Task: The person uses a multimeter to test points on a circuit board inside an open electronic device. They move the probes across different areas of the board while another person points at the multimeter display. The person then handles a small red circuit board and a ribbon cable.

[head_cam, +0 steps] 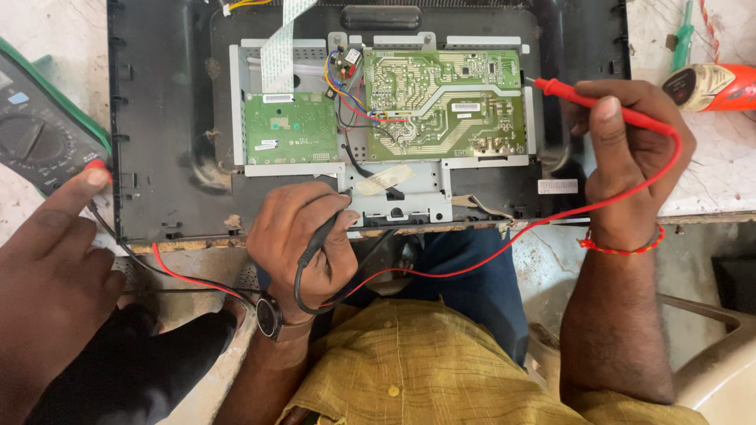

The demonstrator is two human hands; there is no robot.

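Right hand point(630, 149) pinches the red probe point(606, 109), tip at the power board's point(445, 102) three o'clock edge. Left hand point(303, 236) grips the black probe point(327, 228) at the metal frame's point(394, 201) six o'clock. Another person's hand point(55, 236) touches the multimeter point(39, 134) at nine o'clock.

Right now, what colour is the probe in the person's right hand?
Red, with a matching red lead. The probe in the right hand shows clearly in the head view.

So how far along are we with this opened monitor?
Done: the back is off, and the larger board and smaller board lie exposed. In hand: the left hand presses the black probe to the metal frame, and the right hand holds the red probe at the larger board's right edge. Another person's hand touches the multimeter. Left: probably more points; no reading is visible.
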